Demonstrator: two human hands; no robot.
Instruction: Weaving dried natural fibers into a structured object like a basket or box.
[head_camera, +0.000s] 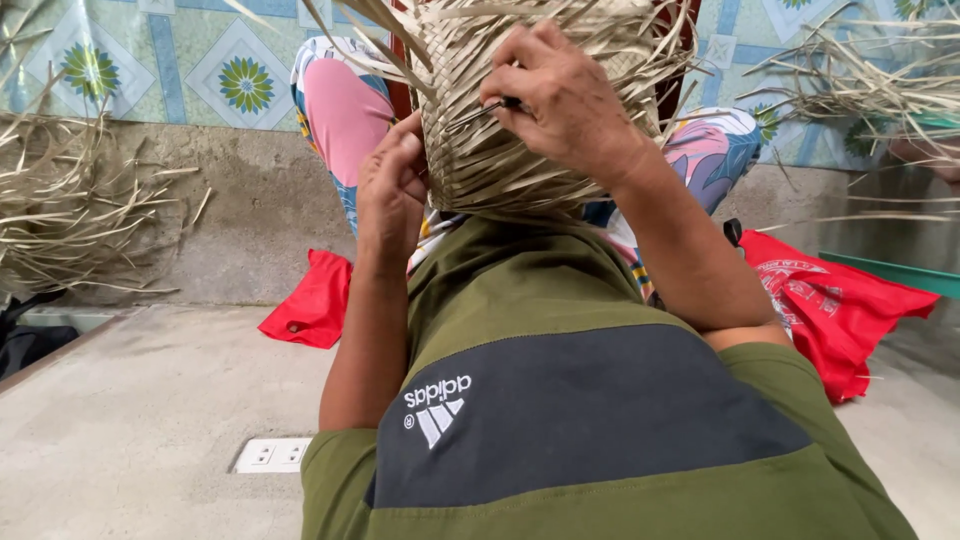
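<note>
A half-woven basket of dry straw-coloured palm strips (500, 150) rests on my knees, its loose strip ends fanning up and out. My left hand (392, 190) grips the basket's lower left edge, fingers curled onto the weave. My right hand (565, 100) lies over the basket's front and pinches a thin dark tool (490, 108), whose tip pokes into the woven strips. My olive and dark grey shirt (560, 400) fills the lower view.
Piles of loose dry palm strips lie at the left (70, 200) and the upper right (880, 90). A red cloth bag (830, 300) spreads beside my right, another red piece (310, 305) at my left. A white floor socket (272, 455) sits in the concrete floor. A tiled wall stands behind.
</note>
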